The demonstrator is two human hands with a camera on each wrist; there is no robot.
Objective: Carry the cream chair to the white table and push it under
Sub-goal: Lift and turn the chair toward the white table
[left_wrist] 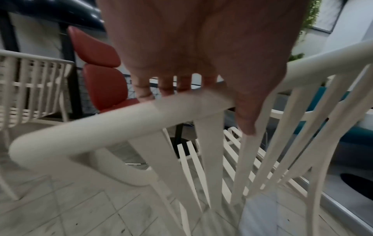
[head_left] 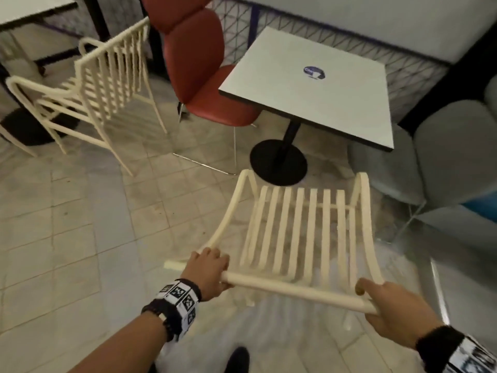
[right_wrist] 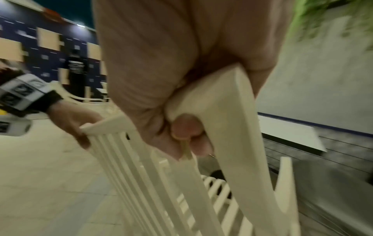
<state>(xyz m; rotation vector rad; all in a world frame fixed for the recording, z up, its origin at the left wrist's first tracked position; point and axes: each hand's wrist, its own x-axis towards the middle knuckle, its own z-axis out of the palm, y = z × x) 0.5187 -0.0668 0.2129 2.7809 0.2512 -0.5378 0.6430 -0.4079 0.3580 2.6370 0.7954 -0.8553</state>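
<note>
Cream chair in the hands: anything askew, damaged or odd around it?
Nothing stands out. The cream chair looks intact, gripped at its top rail by the left hand and right hand, facing the white table.

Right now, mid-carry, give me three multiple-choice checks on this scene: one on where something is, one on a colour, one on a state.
1. Where does the cream chair in hand sit relative to the white table?
A. Short of it, seat front near the table's round black base
B. Pushed fully under it
C. On top of it

2. What colour is the padded chair at the table's left side?
A. Blue
B. Red
C. Black

3. How is the carried chair held?
A. One hand on a leg
B. Not held
C. Both hands on the top rail of its back

Answers: 1 A, the head view shows the whole seat still outside the tabletop. 2 B, its seat and back are red. 3 C, the left hand and right hand each wrap one end of the rail.
</note>
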